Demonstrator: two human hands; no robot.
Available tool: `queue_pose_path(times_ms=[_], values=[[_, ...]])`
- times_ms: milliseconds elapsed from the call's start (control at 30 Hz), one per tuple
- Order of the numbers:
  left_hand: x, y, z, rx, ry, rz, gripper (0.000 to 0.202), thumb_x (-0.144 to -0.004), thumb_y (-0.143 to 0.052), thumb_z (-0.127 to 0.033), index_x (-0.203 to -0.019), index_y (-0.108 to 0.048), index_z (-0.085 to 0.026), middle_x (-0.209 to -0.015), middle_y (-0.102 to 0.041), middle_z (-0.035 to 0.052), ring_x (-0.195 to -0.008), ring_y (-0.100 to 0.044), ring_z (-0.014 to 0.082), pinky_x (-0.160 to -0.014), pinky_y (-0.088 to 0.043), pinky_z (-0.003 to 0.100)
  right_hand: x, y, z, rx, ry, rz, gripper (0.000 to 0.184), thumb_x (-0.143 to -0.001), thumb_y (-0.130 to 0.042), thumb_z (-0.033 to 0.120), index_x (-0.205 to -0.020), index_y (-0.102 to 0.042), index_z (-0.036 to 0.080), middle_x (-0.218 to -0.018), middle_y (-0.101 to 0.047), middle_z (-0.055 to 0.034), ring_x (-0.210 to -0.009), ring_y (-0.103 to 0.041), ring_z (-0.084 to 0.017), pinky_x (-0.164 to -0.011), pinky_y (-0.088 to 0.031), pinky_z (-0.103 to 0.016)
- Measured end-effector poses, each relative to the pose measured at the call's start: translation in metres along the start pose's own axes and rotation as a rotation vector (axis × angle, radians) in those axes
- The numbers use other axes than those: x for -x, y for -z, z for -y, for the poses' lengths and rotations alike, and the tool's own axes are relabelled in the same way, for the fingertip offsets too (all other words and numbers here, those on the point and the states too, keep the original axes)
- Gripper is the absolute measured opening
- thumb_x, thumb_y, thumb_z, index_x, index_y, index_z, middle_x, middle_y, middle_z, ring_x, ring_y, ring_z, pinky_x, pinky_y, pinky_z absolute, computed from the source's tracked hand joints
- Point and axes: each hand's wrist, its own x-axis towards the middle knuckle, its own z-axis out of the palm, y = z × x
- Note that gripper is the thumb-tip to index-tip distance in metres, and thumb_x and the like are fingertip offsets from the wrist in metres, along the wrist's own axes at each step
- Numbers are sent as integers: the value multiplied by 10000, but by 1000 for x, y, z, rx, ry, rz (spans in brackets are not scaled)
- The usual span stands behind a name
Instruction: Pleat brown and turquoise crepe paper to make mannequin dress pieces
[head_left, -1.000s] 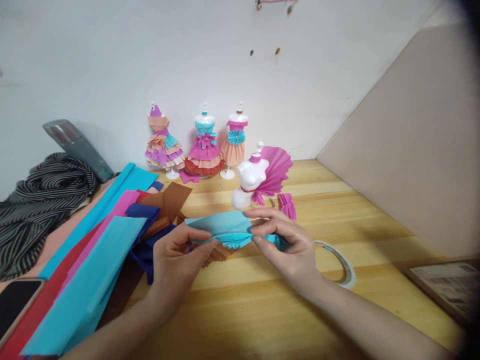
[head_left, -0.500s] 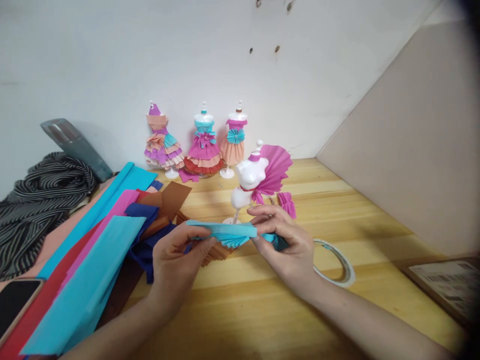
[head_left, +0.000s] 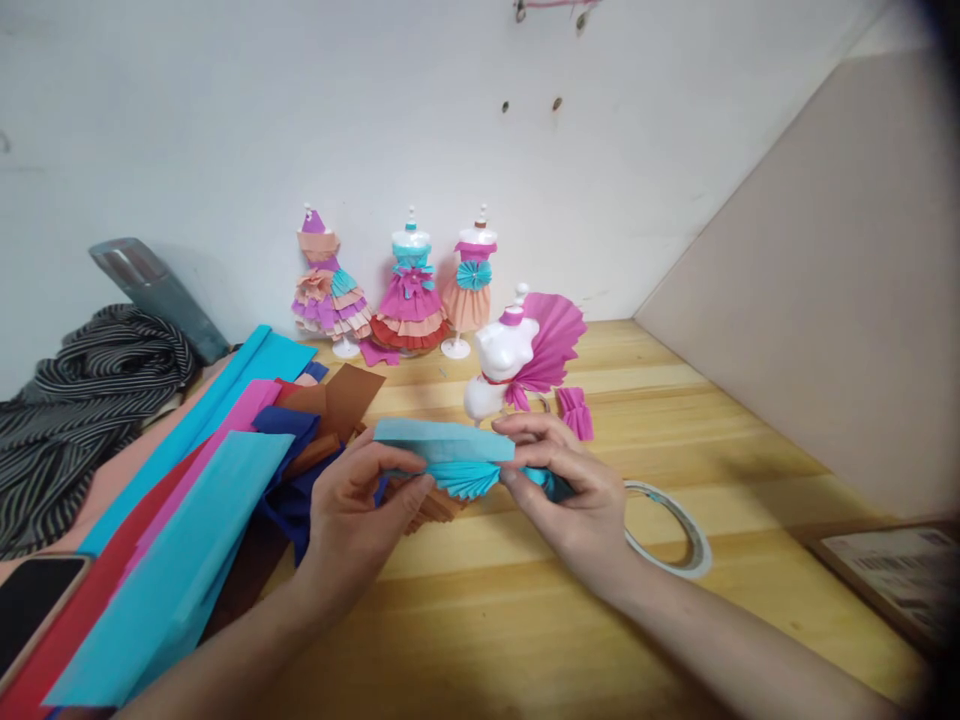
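Between my two hands is a strip of blue crepe paper (head_left: 469, 480), its lower part gathered into fan-like pleats and its upper edge a flat band. My left hand (head_left: 367, 510) pinches its left end between thumb and fingers. At the right end, my right hand (head_left: 574, 495) pinches it too, with more blue paper bunched under the fingers. Just behind stands a small white mannequin (head_left: 506, 350) with a pink pleated paper fan (head_left: 555, 340) at its back and a pink neck band. My hands and the strip hide its stand.
Three dressed mannequins (head_left: 411, 290) line the wall. Coloured crepe sheets (head_left: 180, 560), a phone (head_left: 37, 610), striped cloth (head_left: 97, 390) and a bottle (head_left: 157, 295) lie left. A tape roll (head_left: 701, 550) sits by my right wrist, a pink gathered piece (head_left: 575, 413) behind it.
The flat upper band of the blue strip has tilted up, showing more of its face and of the pleats below. Both hands keep their pinch; the view has shifted slightly.
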Motion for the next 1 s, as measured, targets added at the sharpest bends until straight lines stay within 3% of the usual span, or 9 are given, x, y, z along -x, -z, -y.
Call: queue_pose_path(times_ms=[133, 200, 333, 400, 500, 667, 833, 933, 1000], values=[[-8, 11, 0, 142, 73, 159, 242, -765, -686, -270, -987, -749, -199, -934, -726, 58, -856, -650, 200, -714, -523, 248, 0, -1, 0, -14, 23, 17, 187, -772, -611, 52, -799, -671, 228, -996, -657, -69, -873, -647, -194, -708, -543, -344], [-12, 15, 0, 191, 153, 222, 264, -785, -666, -337, -992, -757, -201, -926, -736, 60, -859, -657, 222, -725, -529, 275, 0, -1, 0, -23, 24, 60, 196, -781, -600, 53, -825, -677, 227, -1010, -648, -77, -895, -648, -200, -719, -550, -352], [-16, 14, -2, 312, 398, 162, 294, -744, -698, -396, -923, -772, -174, -708, -710, 46, -650, -643, 187, -576, -518, 265, 0, -2, 2, -4, 12, 130, 243, -789, -584, 47, -884, -707, 235, -1034, -643, -84, -889, -652, -190, -711, -561, -331], [-16, 12, -3, 376, 479, 136, 317, -724, -716, -392, -940, -765, -166, -721, -706, 46, -602, -632, 173, -536, -510, 262, 0, -2, 2, 0, 12, 138, 261, -791, -581, 43, -900, -713, 239, -1030, -642, -80, -875, -651, -181, -711, -559, -324], [-16, 10, -4, 399, 472, 109, 342, -705, -743, -349, -1000, -748, -177, -910, -721, 61, -735, -660, 195, -612, -530, 271, 0, -2, 1, -1, 4, 128, 280, -784, -584, 33, -913, -717, 244, -1031, -631, -76, -870, -644, -175, -712, -554, -321], [-18, 10, -4, 360, 329, 36, 397, -750, -724, -303, -1136, -686, -221, -1163, -668, 44, -1032, -607, 206, -790, -503, 228, 1, -2, -3, 14, -21, 89, 296, -773, -594, 28, -911, -723, 256, -1033, -635, -72, -942, -635, -202, -732, -544, -340], [-22, 12, -12, 457, 481, 49, 577, -772, -691, -383, -1293, -545, -183, -1222, -623, 115, -893, -649, 218, -670, -545, 284, 1, -2, -4, 17, -8, 51, 289, -773, -596, 31, -900, -722, 258, -1033, -628, -68, -904, -638, -190, -695, -545, -325], [-22, 12, -14, 482, 492, 42, 643, -793, -671, -408, -1364, -447, -215, -1326, -555, 134, -860, -675, 209, -687, -561, 312, -1, 0, -4, 38, 3, 39, 289, -775, -597, 35, -910, -720, 259, -1035, -624, -68, -896, -636, -187, -698, -547, -331], [-20, 11, -13, 486, 473, 98, 722, -799, -667, -422, -1424, -357, -239, -1243, -618, 136, -812, -690, 202, -681, -562, 312, -2, 1, -5, 52, 8, 34, 288, -777, -596, 38, -913, -719, 261, -1034, -625, -66, -886, -636, -185, -696, -547, -333]])
